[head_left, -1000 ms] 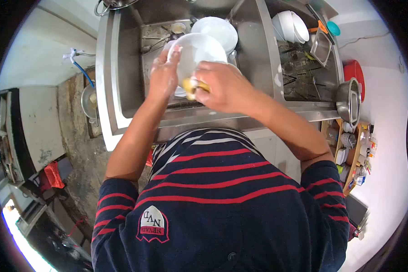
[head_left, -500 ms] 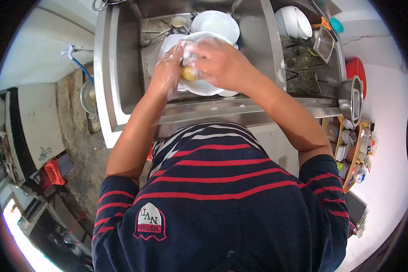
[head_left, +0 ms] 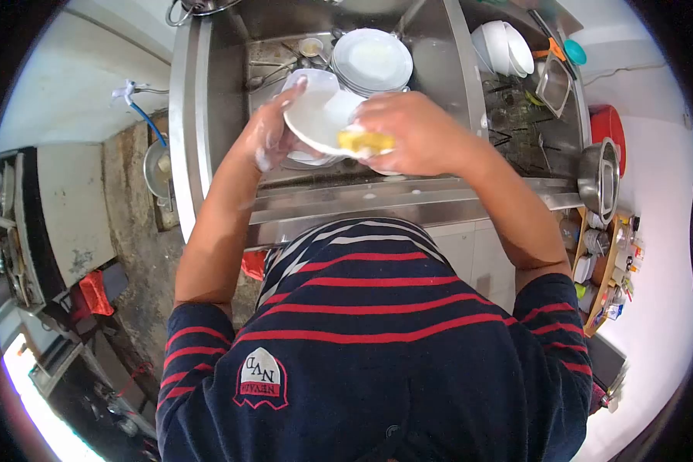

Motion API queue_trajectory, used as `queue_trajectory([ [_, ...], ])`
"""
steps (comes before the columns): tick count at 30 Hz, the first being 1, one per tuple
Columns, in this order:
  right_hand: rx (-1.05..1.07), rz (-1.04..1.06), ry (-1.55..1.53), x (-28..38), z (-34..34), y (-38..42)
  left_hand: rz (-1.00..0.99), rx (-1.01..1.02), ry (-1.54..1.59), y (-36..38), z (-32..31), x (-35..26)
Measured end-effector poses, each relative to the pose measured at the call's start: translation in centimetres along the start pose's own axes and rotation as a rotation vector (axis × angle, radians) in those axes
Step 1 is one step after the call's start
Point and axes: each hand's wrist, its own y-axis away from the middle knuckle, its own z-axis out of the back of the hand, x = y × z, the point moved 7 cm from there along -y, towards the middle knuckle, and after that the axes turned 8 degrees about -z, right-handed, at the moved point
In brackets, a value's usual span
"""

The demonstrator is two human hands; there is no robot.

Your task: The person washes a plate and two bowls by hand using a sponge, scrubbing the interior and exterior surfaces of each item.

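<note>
My left hand (head_left: 273, 131) is closed on the left rim of a white bowl (head_left: 313, 122), thumb over the edge. The bowl is held tilted above the sink. In my right hand (head_left: 408, 131) is a yellow sponge (head_left: 366, 142), pressed at the bowl's near right rim. Suds coat both hands. Behind the bowl, a stack of white plates (head_left: 372, 60) stands in the sink (head_left: 439, 69). Other white dishes lie partly hidden under my hands. Spoons (head_left: 266, 78) and a small cup (head_left: 311, 48) lie at the sink's back left.
Right of the sink divider, white bowls (head_left: 502, 48), a metal tray (head_left: 554, 85) and a knife with an orange handle (head_left: 556, 49) sit in the second basin. A steel pot (head_left: 599, 179) is at the right counter end. A wooden shelf (head_left: 604, 269) stands lower right.
The bowl has lifted and tilted toward my left hand. My right hand has moved right and down with the sponge, which shows more fully. The plate stack is less covered.
</note>
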Motion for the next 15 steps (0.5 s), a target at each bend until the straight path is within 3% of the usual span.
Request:
queue_trajectory([
  [1,0.002,0.002,-0.001,-0.3,0.5,0.2,0.026,0.147,0.063,0.2,-0.9,0.2],
  [2,0.080,-0.179,-0.364,-1.8,0.7,0.4,-0.102,0.138,0.067,0.1,-0.8,-0.1],
  [3,0.154,-0.361,-0.723,-3.1,0.6,0.8,-0.107,0.143,0.068,0.2,-1.0,0.7],
  [5,0.074,-0.305,-0.823,-4.2,1.0,0.7,-0.455,0.179,0.180,1.3,-2.0,-0.5],
  [8,-0.372,-0.485,-1.329,-8.1,0.6,1.1,-0.475,0.169,0.077,2.8,-2.2,-0.7],
  [9,-0.369,-0.488,-1.328,-8.2,0.2,0.4,-0.450,0.134,0.075,3.0,-2.1,-0.2],
  [11,-0.809,-0.656,-0.990,-9.2,1.4,1.2,-0.427,0.115,0.120,3.0,-3.1,0.6],
  [12,-0.785,-0.616,-0.624,-7.4,2.5,0.8,-0.458,0.060,0.070,2.9,-3.3,0.8],
  [13,-0.787,-0.615,-0.627,-7.1,2.1,0.3,-0.491,0.008,0.018,2.9,-3.3,0.7],
  [15,-0.995,-0.218,-0.054,-3.0,2.7,-0.4,-0.516,-0.003,-0.040,2.9,-3.7,-0.1],
])
